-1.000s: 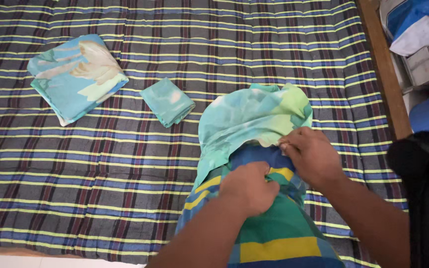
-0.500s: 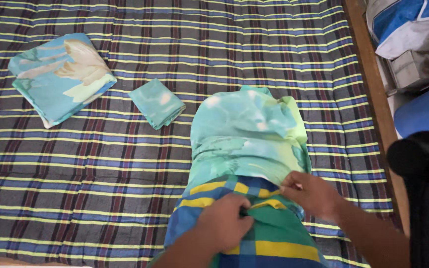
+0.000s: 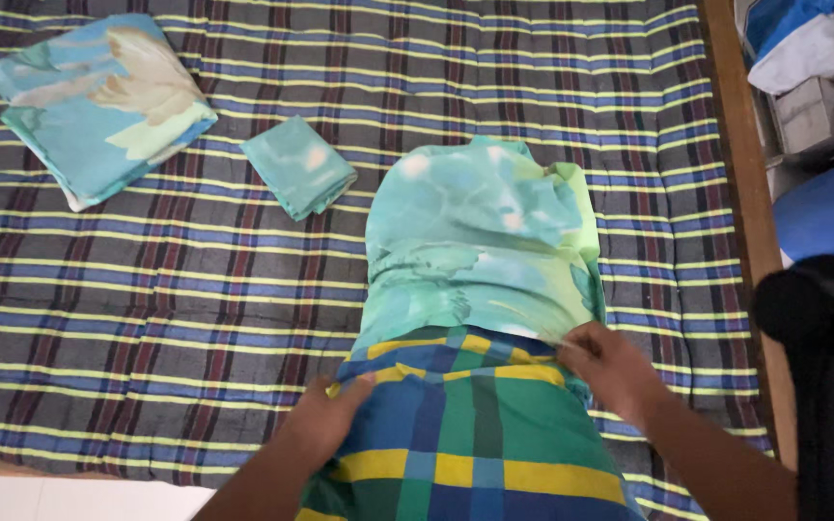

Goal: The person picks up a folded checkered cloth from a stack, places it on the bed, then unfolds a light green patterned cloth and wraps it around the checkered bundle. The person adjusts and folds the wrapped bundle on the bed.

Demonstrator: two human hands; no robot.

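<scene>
A pillow in blue, green and yellow checks (image 3: 470,425) lies on the striped mattress (image 3: 147,289), its far half inside a turquoise flowered pillowcase (image 3: 480,241). My right hand (image 3: 608,365) pinches the case's open edge at the pillow's right side. At the pillow's left side, my left hand (image 3: 325,417) grips the pillow and the case's edge. Both forearms come in from the bottom.
A large folded turquoise sheet (image 3: 98,101) lies at the far left and a small folded turquoise cloth (image 3: 298,166) beside it. The wooden bed rail (image 3: 740,174) runs down the right, with bags and boxes (image 3: 813,68) beyond. A black object (image 3: 822,318) sits at right.
The pillowcase has been drawn toward me over the pillow and now covers more of it. My left hand moved from the pillow's middle to its left edge.
</scene>
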